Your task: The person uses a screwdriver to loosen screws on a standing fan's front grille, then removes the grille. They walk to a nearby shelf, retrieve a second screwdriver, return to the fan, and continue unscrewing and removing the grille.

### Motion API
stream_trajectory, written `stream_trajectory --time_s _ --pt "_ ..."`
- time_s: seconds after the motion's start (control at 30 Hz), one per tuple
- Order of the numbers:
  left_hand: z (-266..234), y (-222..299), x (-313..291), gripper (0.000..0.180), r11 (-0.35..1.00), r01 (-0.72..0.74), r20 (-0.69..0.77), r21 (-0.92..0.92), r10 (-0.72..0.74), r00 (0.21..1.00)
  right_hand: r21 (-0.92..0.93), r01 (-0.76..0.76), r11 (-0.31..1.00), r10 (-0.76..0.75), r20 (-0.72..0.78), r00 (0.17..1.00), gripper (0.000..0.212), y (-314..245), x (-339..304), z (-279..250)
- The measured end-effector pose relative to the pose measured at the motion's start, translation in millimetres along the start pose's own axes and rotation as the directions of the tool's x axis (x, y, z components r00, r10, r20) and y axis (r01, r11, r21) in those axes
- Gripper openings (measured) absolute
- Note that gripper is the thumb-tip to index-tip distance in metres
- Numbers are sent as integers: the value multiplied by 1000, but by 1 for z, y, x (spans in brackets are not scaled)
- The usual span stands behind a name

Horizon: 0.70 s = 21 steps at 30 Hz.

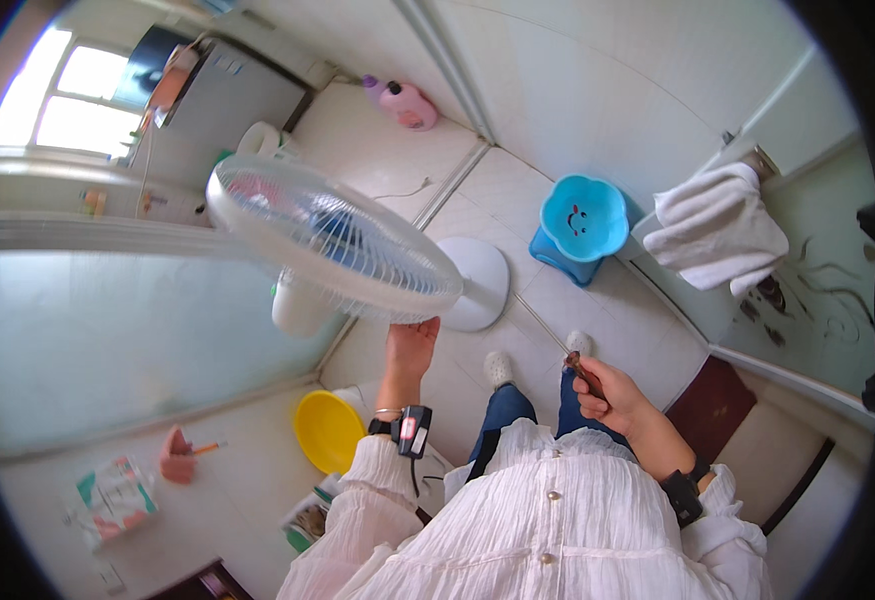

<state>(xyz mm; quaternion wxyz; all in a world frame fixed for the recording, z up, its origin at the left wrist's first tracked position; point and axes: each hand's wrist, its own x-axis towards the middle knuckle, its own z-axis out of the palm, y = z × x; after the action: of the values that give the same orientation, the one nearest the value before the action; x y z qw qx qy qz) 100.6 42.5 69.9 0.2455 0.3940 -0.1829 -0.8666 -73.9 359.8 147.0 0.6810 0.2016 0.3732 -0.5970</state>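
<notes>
On tiled floor point(452, 385), left of blue flower-topped stool point(584, 222): white pedestal fan point(357, 240) | holds left hand point(410, 347) at near edge of grille point(422, 302), fingertips hidden, cannot tell grip | wraps fingers of right hand point(612, 393) around long-shafted screwdriver point(571, 361) | could topple fan by pushing its head off-balance

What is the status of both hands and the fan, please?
Left hand at fan guard, grasp unclear. Right hand grips screwdriver. Fan on round base. Blue stool right of base, apart.
</notes>
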Motion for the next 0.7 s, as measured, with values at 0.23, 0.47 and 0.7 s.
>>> stream_trajectory --time_s 0.23,0.47,0.7 --pt "8 -32 75 39 936 191 36 -297 -189 981 204 143 968 -129 -81 988 22 41 -1 13" --pt "7 -39 106 29 931 202 238 -303 -131 962 284 166 944 -163 -37 986 25 89 21 34" --pt "2 -34 112 24 882 291 207 -372 -227 952 275 155 949 -170 31 985 31 100 38 34"
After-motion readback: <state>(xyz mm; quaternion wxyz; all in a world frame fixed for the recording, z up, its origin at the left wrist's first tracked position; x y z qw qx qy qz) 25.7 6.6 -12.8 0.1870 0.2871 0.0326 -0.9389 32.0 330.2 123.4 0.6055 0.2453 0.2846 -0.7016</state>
